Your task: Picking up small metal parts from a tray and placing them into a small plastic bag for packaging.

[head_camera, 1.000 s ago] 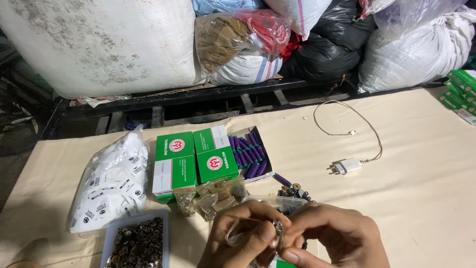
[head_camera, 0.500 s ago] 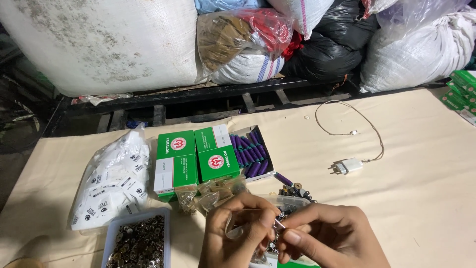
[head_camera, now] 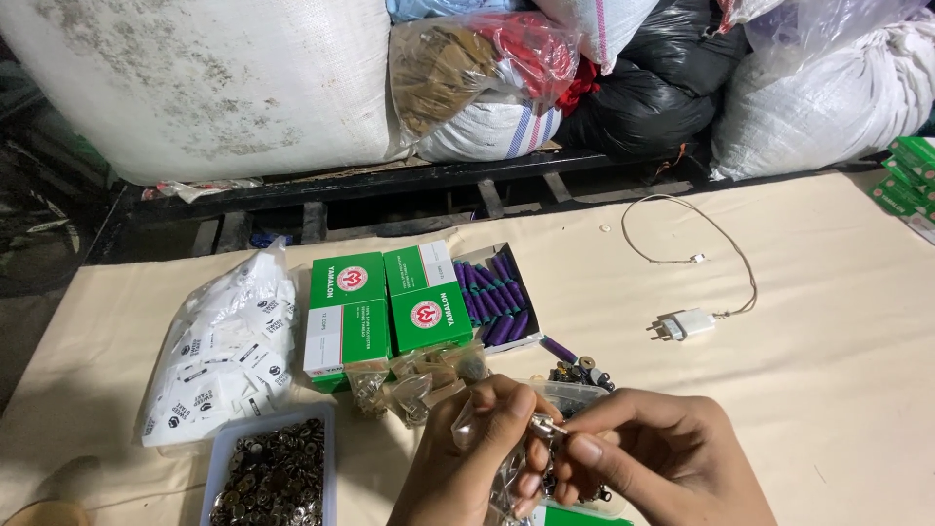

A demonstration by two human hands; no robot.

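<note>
Low over the near edge of the bench (head_camera: 828,321), the left hand (head_camera: 467,468) pinches a small clear plastic bag (head_camera: 506,487) to keep it steady, while the right hand (head_camera: 653,468) closes thumb and forefinger on a small metal fastener (head_camera: 547,426) at the bag's mouth. The two hands meet fingertip to fingertip, with a tray of dark metal snaps (head_camera: 273,477), green boxes (head_camera: 385,307) and an open box of purple spools (head_camera: 495,297) within easy reach

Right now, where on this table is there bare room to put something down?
Bare cloth lies right of the hands, below the white charger, and along the far edge beyond its cable. It is crowded left: green boxes, white packet bag, tray of metal pieces.
</note>
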